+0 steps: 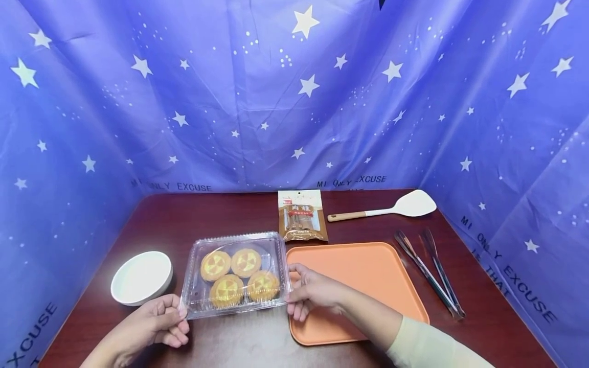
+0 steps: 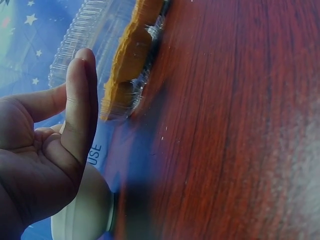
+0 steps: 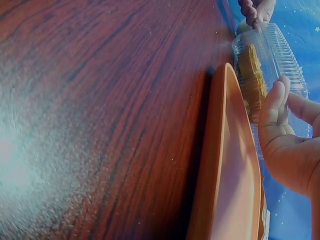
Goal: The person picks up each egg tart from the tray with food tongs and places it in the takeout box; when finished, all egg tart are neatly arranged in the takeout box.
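Observation:
A clear plastic clamshell box (image 1: 271, 245) with several round golden egg tarts (image 1: 246, 262) inside is held between both hands. My left hand (image 1: 158, 321) pinches its near left corner, and my right hand (image 1: 317, 292) pinches the right side. In the left wrist view the thumb of my left hand (image 2: 55, 125) stands in front of the box, hiding part of the grip. The right wrist view has my right hand (image 3: 295, 130) at the box's edge, beside the orange tray (image 3: 220, 150). The lid looks closed.
A white bowl (image 1: 141, 278) stands to the left. Right of the box lies the orange tray (image 1: 359, 266), partly under my right forearm. Behind are a brown-and-white packet (image 1: 301, 217) and a white spatula (image 1: 411, 204); metal tongs (image 1: 432, 276) lie at the right.

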The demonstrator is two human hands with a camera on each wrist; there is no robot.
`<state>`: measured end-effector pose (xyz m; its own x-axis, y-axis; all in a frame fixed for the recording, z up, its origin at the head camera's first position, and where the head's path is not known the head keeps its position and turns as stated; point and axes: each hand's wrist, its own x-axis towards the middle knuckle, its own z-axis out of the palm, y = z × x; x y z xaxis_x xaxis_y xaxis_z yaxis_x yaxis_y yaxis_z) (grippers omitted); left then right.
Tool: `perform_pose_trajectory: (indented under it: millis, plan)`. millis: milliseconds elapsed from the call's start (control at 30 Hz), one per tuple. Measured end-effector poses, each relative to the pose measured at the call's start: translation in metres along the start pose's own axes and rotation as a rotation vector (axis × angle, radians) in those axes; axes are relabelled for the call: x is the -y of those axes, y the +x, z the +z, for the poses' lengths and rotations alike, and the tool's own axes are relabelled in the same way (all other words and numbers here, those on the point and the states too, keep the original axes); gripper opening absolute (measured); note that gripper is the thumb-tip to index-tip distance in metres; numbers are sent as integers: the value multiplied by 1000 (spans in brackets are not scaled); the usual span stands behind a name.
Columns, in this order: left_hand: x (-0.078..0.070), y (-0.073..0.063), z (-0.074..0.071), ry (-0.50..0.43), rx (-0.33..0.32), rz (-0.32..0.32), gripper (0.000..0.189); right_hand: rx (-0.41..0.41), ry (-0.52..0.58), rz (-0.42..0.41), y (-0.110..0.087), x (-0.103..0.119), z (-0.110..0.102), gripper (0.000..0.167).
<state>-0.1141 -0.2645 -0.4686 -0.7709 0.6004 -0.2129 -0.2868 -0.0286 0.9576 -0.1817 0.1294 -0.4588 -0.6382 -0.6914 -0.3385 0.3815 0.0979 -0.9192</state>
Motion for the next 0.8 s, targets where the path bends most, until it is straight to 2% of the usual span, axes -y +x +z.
perform_pose_trajectory:
  millis: [367, 800]
  plan:
    - [-3, 2, 0, 13, -23, -9, 8, -24, 39, 7, 3, -1, 1, 72]
    - [-3, 2, 0, 20, -27, -13, 9, -22, 53, -2, 2, -4, 2, 69]
